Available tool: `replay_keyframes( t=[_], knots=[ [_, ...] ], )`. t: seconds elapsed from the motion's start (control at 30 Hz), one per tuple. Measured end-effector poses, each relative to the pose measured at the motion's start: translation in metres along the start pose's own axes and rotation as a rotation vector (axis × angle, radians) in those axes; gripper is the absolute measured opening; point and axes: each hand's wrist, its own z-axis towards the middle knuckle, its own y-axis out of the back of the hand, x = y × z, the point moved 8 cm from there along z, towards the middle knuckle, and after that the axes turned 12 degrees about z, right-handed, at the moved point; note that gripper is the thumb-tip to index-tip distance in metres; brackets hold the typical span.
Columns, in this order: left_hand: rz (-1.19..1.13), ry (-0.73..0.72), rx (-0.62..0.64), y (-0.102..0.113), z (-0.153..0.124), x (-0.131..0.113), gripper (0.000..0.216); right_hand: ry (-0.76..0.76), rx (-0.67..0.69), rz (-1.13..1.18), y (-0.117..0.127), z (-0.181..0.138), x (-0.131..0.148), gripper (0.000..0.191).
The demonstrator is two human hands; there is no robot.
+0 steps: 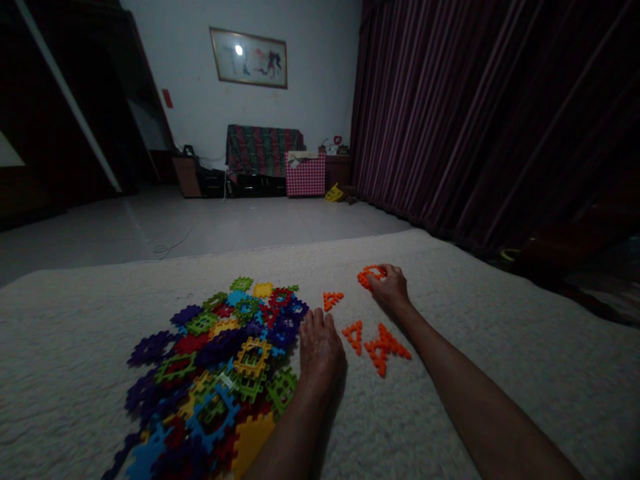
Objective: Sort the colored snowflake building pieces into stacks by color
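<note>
So the right hand (pixel 391 283) has a bit of orange toothed plastic (pixel 365 278) pinched between thumb and fingers, out toward the far right corner of the cream blanket (pixel 400 427). The left hand (pixel 321 345) is palm down right by the big messy heap (pixel 220 343), fingers pointing at the far edge. Honestly can't tell if it's gripping anything, the back of the hand hides what's under it and the light's pretty dim. That heap is all toothed plastic pieces, purple, blue, green, yellow, red, lying over each other, running from near the blanket's far edge back toward the near side. More orange stuff lies between the hands: a small triangle (pixel 327 304) nearest the far edge, a second triangle (pixel 359 339) just beside the left hand, and a clump of orange triangles (pixel 384 345) to the right of that. Past the far edge it's tiled floor (pixel 250 227), with a purple curtain (pixel 425 100) on the right
</note>
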Motion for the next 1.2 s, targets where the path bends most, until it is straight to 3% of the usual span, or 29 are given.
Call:
replay_keyframes(
  t=[0.33, 0.47, 0.53, 0.6, 0.7, 0.77, 0.9, 1.2],
  knots=[
    [0.018, -0.010, -0.001, 0.002, 0.001, -0.001, 0.044, -0.014, 0.002, -0.097, -0.014, -0.003, -0.005, 0.046],
    [0.006, 0.012, -0.008, 0.002, 0.000, 0.000, 0.046, 0.193, -0.067, 0.023, -0.009, -0.001, 0.008, 0.038],
    [-0.018, 0.026, -0.007, 0.001, 0.000, 0.001, 0.048, 0.342, 0.005, 0.107, -0.014, -0.005, 0.023, 0.030],
    [-0.049, 0.035, -0.015, 0.001, -0.001, 0.002, 0.049, 0.441, 0.178, 0.162, -0.029, -0.016, 0.040, 0.026],
    [-0.104, 0.067, -0.052, 0.000, -0.002, 0.004, 0.050, 0.495, 0.438, 0.145, -0.055, -0.043, 0.059, 0.027],
    [-0.138, 0.093, -0.069, -0.001, -0.003, 0.006, 0.051, 0.505, 0.514, 0.080, -0.068, -0.059, 0.068, 0.030],
    [-0.198, 0.135, -0.068, -0.006, -0.002, 0.009, 0.055, 0.503, 0.573, -0.077, -0.080, -0.079, 0.078, 0.045],
    [-0.247, 0.155, -0.052, -0.006, 0.001, 0.010, 0.056, 0.441, 0.548, -0.254, -0.079, -0.090, 0.089, 0.038]
  ],
)
